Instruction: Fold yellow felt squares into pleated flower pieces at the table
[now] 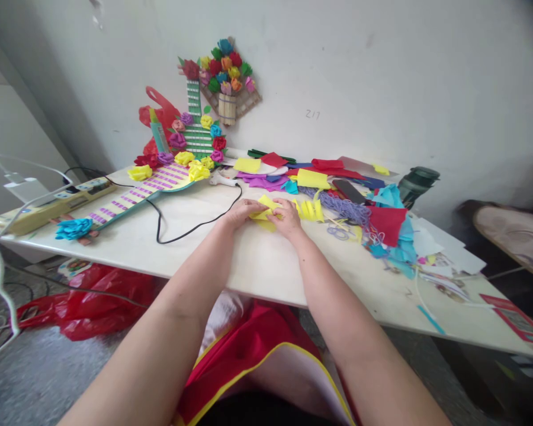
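Both hands meet over the middle of the table around a piece of yellow crepe paper (266, 204). My left hand (245, 212) grips its left side with the fingers closed. From the right, my right hand (288, 218) pinches the same paper between thumb and fingers. The yellow paper looks thin and creased, and part of it lies under the fingers. Just beyond my right hand lie several curled yellow paper pieces (310, 210). A hot glue gun (224, 178) with a black cord rests behind my left hand.
Coloured paper sheets (313, 178), purple yarn (337, 204) and blue scraps (402, 236) spread along the back and right. Flower-decorated craft panels (199, 142) lean at the back left. A power strip (53, 204) lies far left; a dark green cup (417, 183) stands right.
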Demonstrator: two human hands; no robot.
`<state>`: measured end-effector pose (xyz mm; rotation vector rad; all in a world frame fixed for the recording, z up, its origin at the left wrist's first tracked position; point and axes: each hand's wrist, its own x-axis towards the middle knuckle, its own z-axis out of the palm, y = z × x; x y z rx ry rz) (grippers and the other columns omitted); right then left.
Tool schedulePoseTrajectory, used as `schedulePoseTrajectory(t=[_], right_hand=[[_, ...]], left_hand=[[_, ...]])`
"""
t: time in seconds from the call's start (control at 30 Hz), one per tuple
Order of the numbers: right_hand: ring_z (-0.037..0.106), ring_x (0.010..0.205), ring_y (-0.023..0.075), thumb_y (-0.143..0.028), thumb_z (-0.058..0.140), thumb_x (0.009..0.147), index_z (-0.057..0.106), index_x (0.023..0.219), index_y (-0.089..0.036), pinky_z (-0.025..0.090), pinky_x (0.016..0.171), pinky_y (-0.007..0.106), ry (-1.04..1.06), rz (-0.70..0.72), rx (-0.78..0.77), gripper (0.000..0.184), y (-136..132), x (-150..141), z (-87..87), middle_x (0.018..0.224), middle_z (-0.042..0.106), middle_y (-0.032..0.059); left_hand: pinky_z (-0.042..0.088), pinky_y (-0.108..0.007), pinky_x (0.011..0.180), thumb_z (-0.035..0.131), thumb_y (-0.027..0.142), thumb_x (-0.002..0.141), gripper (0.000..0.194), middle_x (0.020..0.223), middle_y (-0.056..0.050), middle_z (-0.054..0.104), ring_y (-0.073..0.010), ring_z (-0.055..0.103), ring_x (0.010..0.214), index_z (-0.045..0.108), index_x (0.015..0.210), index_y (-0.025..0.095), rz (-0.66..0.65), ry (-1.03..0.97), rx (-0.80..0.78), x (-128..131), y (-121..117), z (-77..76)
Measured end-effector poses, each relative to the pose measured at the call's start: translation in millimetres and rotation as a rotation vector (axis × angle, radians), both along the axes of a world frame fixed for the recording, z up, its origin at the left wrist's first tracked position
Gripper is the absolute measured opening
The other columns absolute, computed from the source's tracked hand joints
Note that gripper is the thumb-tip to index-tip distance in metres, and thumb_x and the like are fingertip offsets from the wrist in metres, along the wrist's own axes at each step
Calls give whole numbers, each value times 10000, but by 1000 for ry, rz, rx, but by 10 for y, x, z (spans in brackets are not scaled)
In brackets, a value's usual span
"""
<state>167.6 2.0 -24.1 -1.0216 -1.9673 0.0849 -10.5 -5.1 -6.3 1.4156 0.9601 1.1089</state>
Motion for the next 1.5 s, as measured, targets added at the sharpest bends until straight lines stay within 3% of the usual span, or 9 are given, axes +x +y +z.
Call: schedulePoseTrajectory(t=[0.1, 0.27, 0.57, 0.7, 0.83, 0.97, 1.3, 1.5], right_hand=[[508, 1090, 272, -250, 695, 704, 628, 552, -215, 379, 997, 476, 15, -1, 6, 169, 2, -10, 1, 1142, 621, 65], [520, 1062, 268, -216, 697, 682, 607, 510, -216, 408, 972, 469, 34, -12, -6, 194, 26, -19, -7, 1115, 639, 57], [537, 1089, 270, -194, 702, 657, 618, 539, -199, 387, 1010, 457, 103, -9, -139, 145, -2, -48, 49, 1123, 646, 88], [560, 1088, 253, -254, 638, 717, 659, 694, -190, 407, 987, 444, 287, 30, -225, 71, -16, 8, 119, 1131, 638, 95], [622, 927, 224, -313, 612, 715, 654, 864, -177, 479, 869, 412, 520, -16, -403, 206, 20, 98, 144, 1014, 669, 87], [629, 847, 199, -355, 656, 655, 632, 887, -178, 495, 825, 374, 616, 2, -505, 293, 41, 132, 137, 901, 682, 68], [606, 759, 175, -215, 606, 561, 594, 748, -197, 492, 763, 341, 508, 227, -545, 188, -80, 154, 213, 782, 658, 4], [623, 884, 209, -199, 663, 549, 619, 664, -182, 484, 811, 368, 422, 232, -493, 124, -70, 162, 191, 944, 680, 52]], left_hand=[[465, -277, 695, 772, 372, 591, 370, 780, -80, 712, -161, 622, 692, 737, 851, 111, -106, -9, -8, -5, -19, 20], [474, -294, 715, 842, 376, 487, 464, 795, -83, 722, -169, 631, 689, 743, 856, 112, -31, 46, 7, 2, -26, 26], [472, -280, 697, 861, 399, 440, 436, 732, -55, 710, -146, 615, 647, 731, 750, 121, 3, -10, -35, 21, -3, 4], [477, -283, 698, 856, 417, 445, 428, 730, -49, 707, -153, 620, 662, 723, 734, 131, 19, -35, -41, 26, -19, 24], [476, -277, 699, 863, 413, 419, 424, 704, -42, 698, -153, 618, 668, 714, 699, 131, 33, -34, -38, 37, -53, 64], [475, -274, 684, 858, 429, 412, 424, 671, -35, 686, -157, 611, 664, 708, 678, 134, 42, -37, -31, 42, -59, 77], [457, -253, 664, 851, 384, 444, 390, 660, -13, 667, -132, 600, 641, 677, 686, 132, 75, -52, -23, 34, -34, 54], [466, -268, 666, 853, 402, 429, 437, 665, -15, 666, -145, 607, 649, 662, 715, 132, 91, -62, -29, 31, -26, 50]])
